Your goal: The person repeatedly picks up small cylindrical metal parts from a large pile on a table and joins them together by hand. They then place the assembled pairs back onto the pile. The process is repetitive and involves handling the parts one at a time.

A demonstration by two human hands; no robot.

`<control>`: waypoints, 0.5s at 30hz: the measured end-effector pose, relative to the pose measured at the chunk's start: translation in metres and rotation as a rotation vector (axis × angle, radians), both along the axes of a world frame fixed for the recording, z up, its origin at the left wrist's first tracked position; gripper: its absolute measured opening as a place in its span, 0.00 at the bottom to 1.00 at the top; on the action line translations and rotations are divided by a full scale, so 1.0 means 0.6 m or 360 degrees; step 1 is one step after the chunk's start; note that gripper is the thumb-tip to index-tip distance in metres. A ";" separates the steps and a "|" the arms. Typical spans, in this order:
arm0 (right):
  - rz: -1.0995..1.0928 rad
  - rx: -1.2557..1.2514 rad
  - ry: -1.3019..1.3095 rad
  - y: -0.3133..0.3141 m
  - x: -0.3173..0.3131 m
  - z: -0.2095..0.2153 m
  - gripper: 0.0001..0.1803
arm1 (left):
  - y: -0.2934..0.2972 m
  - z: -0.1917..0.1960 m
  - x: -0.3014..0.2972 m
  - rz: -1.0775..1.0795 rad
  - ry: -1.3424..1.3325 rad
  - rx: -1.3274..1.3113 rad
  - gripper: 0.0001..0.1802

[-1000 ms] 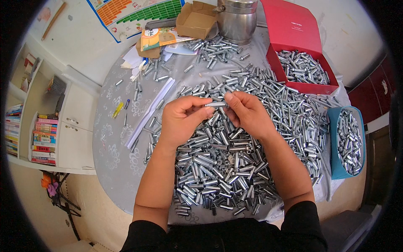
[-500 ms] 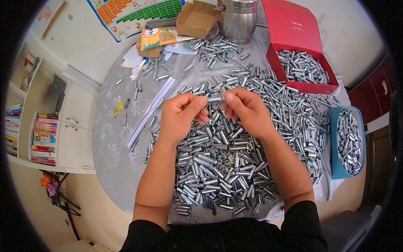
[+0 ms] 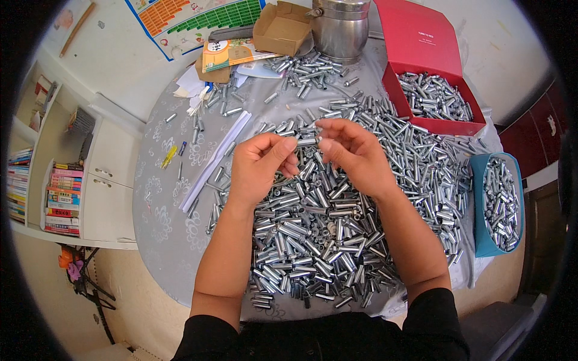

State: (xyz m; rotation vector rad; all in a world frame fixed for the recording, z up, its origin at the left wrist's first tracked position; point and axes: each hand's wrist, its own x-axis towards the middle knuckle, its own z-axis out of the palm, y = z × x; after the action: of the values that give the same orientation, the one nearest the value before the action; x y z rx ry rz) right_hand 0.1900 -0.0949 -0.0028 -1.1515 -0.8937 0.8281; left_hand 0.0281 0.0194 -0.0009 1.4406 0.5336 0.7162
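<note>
My left hand (image 3: 257,165) pinches a short, shiny metal sleeve (image 3: 307,142) between thumb and fingers and holds it level above the pile. Close to the sleeve's right end is my right hand (image 3: 360,159), its thumb and forefinger apart; whether the thumb touches the sleeve is hard to make out. Beneath both hands spreads a heap of loose metal sleeves (image 3: 301,231). Thinner bolt-like metal pieces (image 3: 424,174) lie heaped to the right of my right forearm.
At the back right stands an open red box (image 3: 448,127) full of metal parts, with a teal bin (image 3: 480,210) of similar parts nearer. A metal pot (image 3: 340,33) and cardboard box (image 3: 280,30) stand at the back. Left lie a folded white paper strip (image 3: 217,159) and yellow-handled screwdriver (image 3: 168,156).
My right thumb and forefinger have spread apart at the sleeve's right end, where they were pinched together before. My left hand keeps its grip in the same place.
</note>
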 end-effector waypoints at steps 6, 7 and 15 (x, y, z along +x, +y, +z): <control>0.0051 -0.0011 -0.0130 -0.001 0.005 -0.006 0.11 | 0.001 0.001 0.000 -0.0003 0.0007 -0.0002 0.12; 0.0087 -0.0075 -0.0096 -0.001 0.007 -0.007 0.11 | 0.001 0.000 0.000 -0.0002 0.0008 -0.0010 0.12; 0.0053 -0.0014 0.0012 -0.001 0.002 -0.003 0.11 | -0.001 0.001 0.001 0.0008 0.0019 0.0028 0.12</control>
State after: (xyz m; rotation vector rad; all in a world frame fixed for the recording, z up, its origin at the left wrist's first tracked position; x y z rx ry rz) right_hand 0.1915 -0.0952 -0.0045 -1.1427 -0.9059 0.8638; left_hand 0.0289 0.0186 -0.0004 1.4613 0.5419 0.7184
